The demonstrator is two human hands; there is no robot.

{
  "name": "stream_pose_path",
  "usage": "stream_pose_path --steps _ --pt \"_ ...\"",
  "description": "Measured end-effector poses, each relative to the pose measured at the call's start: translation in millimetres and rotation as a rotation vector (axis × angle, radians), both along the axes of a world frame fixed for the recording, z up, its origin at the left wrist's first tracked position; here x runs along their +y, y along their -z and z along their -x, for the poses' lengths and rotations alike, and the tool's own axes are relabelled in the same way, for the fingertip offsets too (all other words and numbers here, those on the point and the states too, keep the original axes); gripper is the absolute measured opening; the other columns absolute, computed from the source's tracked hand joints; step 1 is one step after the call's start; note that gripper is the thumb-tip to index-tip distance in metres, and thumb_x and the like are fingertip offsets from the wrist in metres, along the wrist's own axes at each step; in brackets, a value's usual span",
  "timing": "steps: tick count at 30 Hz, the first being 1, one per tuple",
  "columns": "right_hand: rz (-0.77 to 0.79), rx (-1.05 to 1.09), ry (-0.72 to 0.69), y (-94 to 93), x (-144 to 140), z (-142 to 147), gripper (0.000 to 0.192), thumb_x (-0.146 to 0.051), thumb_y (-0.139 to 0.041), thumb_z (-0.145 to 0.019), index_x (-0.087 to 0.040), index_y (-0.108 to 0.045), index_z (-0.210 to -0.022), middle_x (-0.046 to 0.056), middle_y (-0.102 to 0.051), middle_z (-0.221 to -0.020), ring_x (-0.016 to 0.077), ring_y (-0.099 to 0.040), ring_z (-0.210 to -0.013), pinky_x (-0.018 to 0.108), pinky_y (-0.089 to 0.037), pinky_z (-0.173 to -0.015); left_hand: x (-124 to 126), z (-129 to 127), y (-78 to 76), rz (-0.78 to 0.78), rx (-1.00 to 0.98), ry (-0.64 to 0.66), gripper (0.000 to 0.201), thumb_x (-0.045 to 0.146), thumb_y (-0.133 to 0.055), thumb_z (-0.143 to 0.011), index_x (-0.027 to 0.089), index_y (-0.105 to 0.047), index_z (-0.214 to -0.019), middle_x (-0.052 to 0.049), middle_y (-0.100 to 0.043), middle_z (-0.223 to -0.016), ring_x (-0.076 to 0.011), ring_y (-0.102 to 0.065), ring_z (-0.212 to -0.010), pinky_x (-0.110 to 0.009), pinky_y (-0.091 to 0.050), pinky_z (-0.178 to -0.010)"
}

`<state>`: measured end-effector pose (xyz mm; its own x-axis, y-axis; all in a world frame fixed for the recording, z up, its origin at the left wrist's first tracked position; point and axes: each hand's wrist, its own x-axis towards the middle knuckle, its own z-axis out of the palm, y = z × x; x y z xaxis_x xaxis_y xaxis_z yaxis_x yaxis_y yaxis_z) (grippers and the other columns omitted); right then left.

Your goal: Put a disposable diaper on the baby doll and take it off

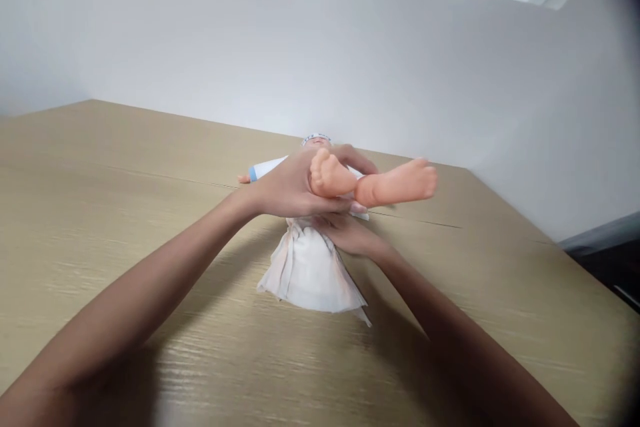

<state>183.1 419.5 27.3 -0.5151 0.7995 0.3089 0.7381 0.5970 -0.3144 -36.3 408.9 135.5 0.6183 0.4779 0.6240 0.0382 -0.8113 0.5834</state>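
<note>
A baby doll lies on its back, with its bare feet (334,175) towards me and lifted off the table. My left hand (290,180) is wrapped around the doll's legs, thumb below and fingers over the top. Beneath it, my right hand (347,232) is at the doll's bottom, its fingers closed against the gathered edge of a white diaper (310,267); the fingertips are partly hidden. The diaper's loose end fans out towards me. The doll's white sleeve with a blue cuff (253,173) reaches to the left, and its headband (317,137) shows behind my left hand.
The doll lies on a wide wooden table (125,227) with thin seams across it. A pale partition (200,40) rises along the far and right sides. A dark object (605,253) stands beyond the table's right edge.
</note>
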Motion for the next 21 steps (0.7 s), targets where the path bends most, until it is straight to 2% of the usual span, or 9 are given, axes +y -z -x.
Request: stream_pose_path --steps 2,3,5,7,10,13,15,18,21 --pt "0.130 -0.046 0.010 -10.5 -29 -21 0.041 -0.046 -0.045 -0.117 -0.029 -0.075 -0.139 0.003 -0.074 -0.147 0.0278 -0.068 -0.138 0.040 -0.058 -0.114 -3 1 6.7 0.016 0.019 -0.002 0.049 0.046 -0.089 -0.090 0.024 -0.076 -0.131 -0.007 -0.079 -0.127 -0.0250 -0.077 -0.110 -0.039 -0.062 -0.098" --pt "0.137 -0.045 0.051 -15.4 -44 -30 0.042 -0.047 -0.045 -0.116 -0.029 -0.074 -0.141 0.005 -0.073 -0.148 0.0301 -0.068 -0.138 0.044 -0.059 -0.114 -5 1 10.7 0.027 0.027 -0.002 0.049 0.045 -0.089 -0.090 0.024 -0.076 -0.132 -0.007 -0.079 -0.128 -0.0241 -0.077 -0.108 -0.038 -0.062 -0.096" --pt "0.058 0.005 0.143 -22.9 -68 -40 0.048 -0.052 -0.052 -0.112 -0.027 -0.066 -0.150 0.009 -0.071 -0.150 0.0352 -0.065 -0.141 0.051 -0.057 -0.117 -10 1 19.4 0.050 0.036 -0.014 0.049 0.045 -0.089 -0.089 0.026 -0.076 -0.132 -0.007 -0.079 -0.128 -0.0226 -0.076 -0.106 -0.037 -0.062 -0.093" --pt "-0.062 0.092 0.179 -26.8 -85 -39 0.067 -0.057 -0.062 -0.107 -0.023 -0.052 -0.164 0.014 -0.063 -0.158 0.0384 -0.057 -0.150 0.055 -0.051 -0.123 -17 -1 28.3 0.061 0.039 -0.029 0.047 0.043 -0.090 -0.088 0.026 -0.076 -0.130 -0.006 -0.080 -0.127 -0.0225 -0.076 -0.106 -0.037 -0.062 -0.093" --pt "-0.092 0.188 0.124 -27.7 -93 -26 0.088 -0.055 -0.065 -0.105 -0.022 -0.027 -0.177 0.015 -0.047 -0.173 0.0367 -0.044 -0.161 0.055 -0.043 -0.132 -28 -3 39.6 0.038 0.041 -0.023 0.043 0.037 -0.087 -0.090 0.027 -0.076 -0.130 -0.007 -0.080 -0.129 -0.0242 -0.075 -0.114 -0.041 -0.060 -0.100" --pt "-0.040 0.209 0.029 -27.8 -89 -20 0.088 -0.038 -0.058 -0.107 -0.024 -0.012 -0.181 0.012 -0.047 -0.173 0.0321 -0.050 -0.157 0.051 -0.047 -0.128 -37 3 47.2 -0.003 0.080 0.005 0.042 0.036 -0.083 -0.093 0.027 -0.074 -0.133 -0.008 -0.078 -0.135 -0.0261 -0.072 -0.125 -0.045 -0.056 -0.110" --pt "-0.052 0.155 -0.057 -28.2 -86 -25 0.078 -0.028 -0.050 -0.106 -0.026 -0.022 -0.179 0.009 -0.053 -0.170 0.0288 -0.054 -0.153 0.049 -0.048 -0.127 -41 16 50.9 -0.034 0.131 0.001 0.045 0.039 -0.083 -0.094 0.027 -0.073 -0.136 -0.009 -0.076 -0.139 -0.0272 -0.070 -0.129 -0.046 -0.055 -0.113" --pt "-0.071 0.042 -0.176 -25.3 -88 -42 0.058 -0.024 -0.046 -0.105 -0.027 -0.057 -0.161 0.004 -0.061 -0.163 0.0263 -0.052 -0.155 0.048 -0.042 -0.131 -44 48 58.7 -0.111 0.240 -0.055 0.045 0.042 -0.082 -0.094 0.027 -0.074 -0.136 -0.010 -0.077 -0.135 -0.0287 -0.070 -0.127 -0.048 -0.055 -0.113" --pt "-0.083 -0.077 -0.244 -15.2 -93 -60 0.048 -0.023 -0.045 -0.105 -0.027 -0.071 -0.146 0.004 -0.063 -0.162 0.0259 -0.048 -0.159 0.050 -0.038 -0.133 -45 82 73.9 -0.194 0.344 -0.053 0.038 0.037 -0.079 -0.095 0.027 -0.078 -0.132 -0.011 -0.077 -0.138 -0.0310 -0.067 -0.135 -0.054 -0.050 -0.120"
